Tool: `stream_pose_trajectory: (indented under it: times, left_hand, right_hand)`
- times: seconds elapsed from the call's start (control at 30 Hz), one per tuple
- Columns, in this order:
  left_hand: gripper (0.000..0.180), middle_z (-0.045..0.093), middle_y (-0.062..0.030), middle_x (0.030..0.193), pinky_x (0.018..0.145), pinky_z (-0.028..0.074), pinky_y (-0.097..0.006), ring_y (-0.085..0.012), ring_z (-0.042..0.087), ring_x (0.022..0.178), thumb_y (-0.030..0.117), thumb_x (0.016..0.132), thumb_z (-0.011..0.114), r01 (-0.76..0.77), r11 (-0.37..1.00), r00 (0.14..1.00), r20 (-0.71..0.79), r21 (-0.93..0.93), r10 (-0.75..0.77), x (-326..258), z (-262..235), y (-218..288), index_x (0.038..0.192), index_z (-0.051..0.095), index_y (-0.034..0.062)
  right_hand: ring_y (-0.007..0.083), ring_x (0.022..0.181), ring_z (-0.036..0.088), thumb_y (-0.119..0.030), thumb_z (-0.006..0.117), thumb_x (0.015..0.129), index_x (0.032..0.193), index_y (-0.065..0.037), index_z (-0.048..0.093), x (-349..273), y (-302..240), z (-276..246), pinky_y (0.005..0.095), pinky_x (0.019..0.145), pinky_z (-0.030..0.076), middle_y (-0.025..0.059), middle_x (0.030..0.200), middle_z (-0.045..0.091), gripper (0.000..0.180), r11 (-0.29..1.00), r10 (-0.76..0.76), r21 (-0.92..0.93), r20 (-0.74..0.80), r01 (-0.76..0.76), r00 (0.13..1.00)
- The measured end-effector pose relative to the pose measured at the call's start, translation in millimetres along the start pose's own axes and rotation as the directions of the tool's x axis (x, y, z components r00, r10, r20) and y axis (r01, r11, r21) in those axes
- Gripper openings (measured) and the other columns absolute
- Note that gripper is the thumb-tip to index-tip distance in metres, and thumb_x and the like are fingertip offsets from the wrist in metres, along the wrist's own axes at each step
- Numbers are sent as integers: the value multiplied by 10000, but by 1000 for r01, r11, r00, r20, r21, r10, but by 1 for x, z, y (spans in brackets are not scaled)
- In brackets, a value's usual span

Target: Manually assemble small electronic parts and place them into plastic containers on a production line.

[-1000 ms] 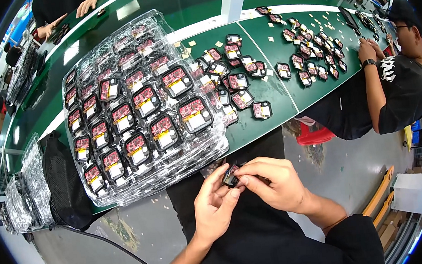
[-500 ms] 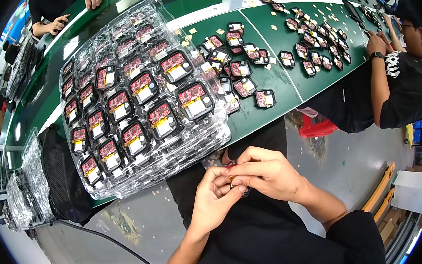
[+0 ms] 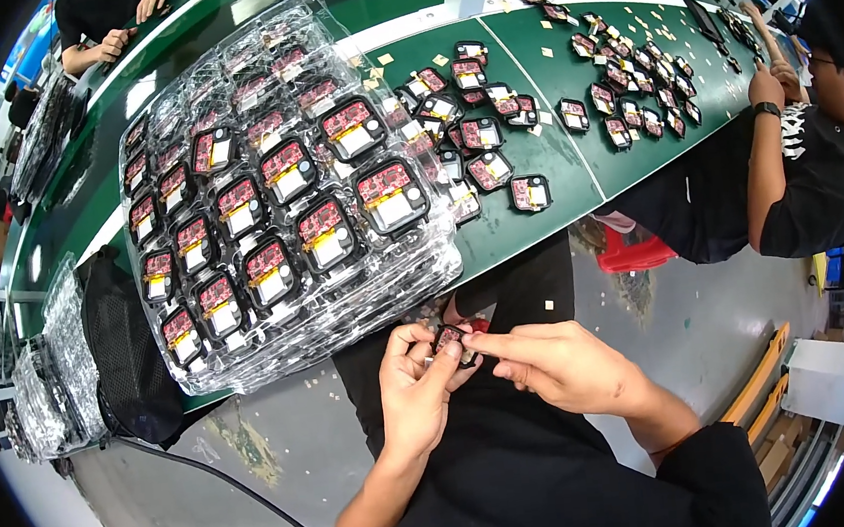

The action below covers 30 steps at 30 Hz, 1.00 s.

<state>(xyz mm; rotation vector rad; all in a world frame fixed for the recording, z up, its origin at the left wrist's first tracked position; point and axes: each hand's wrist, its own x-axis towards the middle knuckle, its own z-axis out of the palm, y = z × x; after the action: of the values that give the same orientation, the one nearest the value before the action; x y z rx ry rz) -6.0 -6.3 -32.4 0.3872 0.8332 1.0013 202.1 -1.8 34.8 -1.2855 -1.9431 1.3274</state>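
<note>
Left fingers [image 3: 441,366] curled, right forefinger [image 3: 509,345] straight

Single head view, now: wide fisheye, left of side-by-side pair worn on person's head. Looks steeply down and ahead; upright, unmirrored. Own forearms [image 3: 378,503] rise from lower edge; left hand [image 3: 415,395] and right hand [image 3: 574,369] near lens, just below frame centre. Green table [image 3: 500,239] slants from lower left to upper right. Clear tray stack [image 3: 350,305] close, left of centre. Co-worker [image 3: 807,185] farther off, right rim. Straight edges bow outward; black surround fills corners.
</note>
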Motion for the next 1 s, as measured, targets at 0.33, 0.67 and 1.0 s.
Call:
stream_pose_trajectory:
  times: [0.33,0.67,1.0]
  left_hand:
    - [347,664,-169,1297,997,605,-389,-246,676,1189,-4,1055,558,-120,954,990,-41,275,136,-4,11,-3,1397,495,-2]
    - [282,634,-143,1412,915,543,-246,-105,638,1139,13,1076,544,-191,922,977,-20,337,210,-9,13,0,1358,549,-1]
    - [276,656,-157,1367,971,593,-344,-206,675,1193,27,1070,557,-178,927,979,-36,329,201,-9,10,3,1345,548,4]
  right_hand:
    - [317,686,671,-125,743,918,1275,-66,667,-1,-11,6,415,605,558,48,810,662,370,886,-142,-459,-137,64,980]
    - [156,728,654,-161,746,869,934,-88,705,0,-9,0,318,581,545,3,888,680,106,668,-322,-740,-187,83,928]
    - [323,807,704,-107,794,873,961,-15,728,13,12,-20,402,675,564,121,898,738,143,988,-62,-147,-161,39,985]
